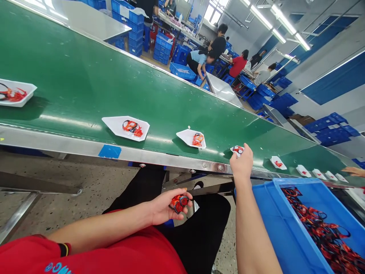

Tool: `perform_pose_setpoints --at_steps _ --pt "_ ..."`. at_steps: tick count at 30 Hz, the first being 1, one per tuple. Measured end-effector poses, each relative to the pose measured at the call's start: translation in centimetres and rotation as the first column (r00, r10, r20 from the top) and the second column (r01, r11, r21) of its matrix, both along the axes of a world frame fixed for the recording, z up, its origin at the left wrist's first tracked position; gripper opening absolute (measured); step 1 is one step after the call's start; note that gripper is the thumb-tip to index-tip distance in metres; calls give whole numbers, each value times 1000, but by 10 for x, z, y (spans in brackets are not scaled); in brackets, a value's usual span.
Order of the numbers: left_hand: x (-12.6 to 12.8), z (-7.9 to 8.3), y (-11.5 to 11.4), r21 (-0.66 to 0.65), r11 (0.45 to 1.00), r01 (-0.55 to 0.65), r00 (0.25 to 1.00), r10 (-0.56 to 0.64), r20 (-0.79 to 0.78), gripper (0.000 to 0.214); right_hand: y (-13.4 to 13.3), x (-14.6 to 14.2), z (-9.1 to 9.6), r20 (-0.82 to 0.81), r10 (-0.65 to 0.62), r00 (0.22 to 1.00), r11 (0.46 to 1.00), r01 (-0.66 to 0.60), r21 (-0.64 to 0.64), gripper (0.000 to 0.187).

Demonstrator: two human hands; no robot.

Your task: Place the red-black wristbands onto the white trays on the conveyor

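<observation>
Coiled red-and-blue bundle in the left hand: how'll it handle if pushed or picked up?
Likely light: the left hand cradles the coiled red-and-blue bundle in loosely curled fingers. Probably flexible: similar red strands lie slack in the blue crate. Its rounded coil might roll if pushed.

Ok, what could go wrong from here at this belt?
The right hand is right at the small white tray on the green conveyor belt, so it might knock the tray askew. The red-and-blue bundle in the left hand could slip, since it looks lightly held. The tangled straps in the blue crate could snag when pulled.
</observation>
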State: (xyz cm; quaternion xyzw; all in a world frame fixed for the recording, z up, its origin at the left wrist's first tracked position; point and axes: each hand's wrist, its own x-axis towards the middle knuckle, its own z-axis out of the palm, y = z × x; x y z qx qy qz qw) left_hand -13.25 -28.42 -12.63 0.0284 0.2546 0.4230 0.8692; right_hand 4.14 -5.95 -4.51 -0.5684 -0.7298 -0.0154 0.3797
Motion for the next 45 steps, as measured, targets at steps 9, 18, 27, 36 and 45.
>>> perform_pose_setpoints --at_steps 9,18,27,36,45 --pt "1 -5 2 76 996 -48 996 53 -76 47 -146 -25 -15 -196 266 944 899 -317 -303 31" --pt "10 2 -2 191 978 -78 958 126 -258 53 -215 -25 -31 -223 479 849 653 -515 -555 36" --pt "6 7 -3 217 975 -49 967 101 -233 40 -216 -15 -44 -725 -52 686 622 -546 -561 39" --pt "7 4 -2 166 986 -30 983 60 -174 22 -214 -20 -49 -851 -418 319 556 -651 -517 35" --pt "5 -5 1 23 1000 19 1000 -19 -16 23 -216 -21 -48 -847 -460 267 542 -671 -506 33"
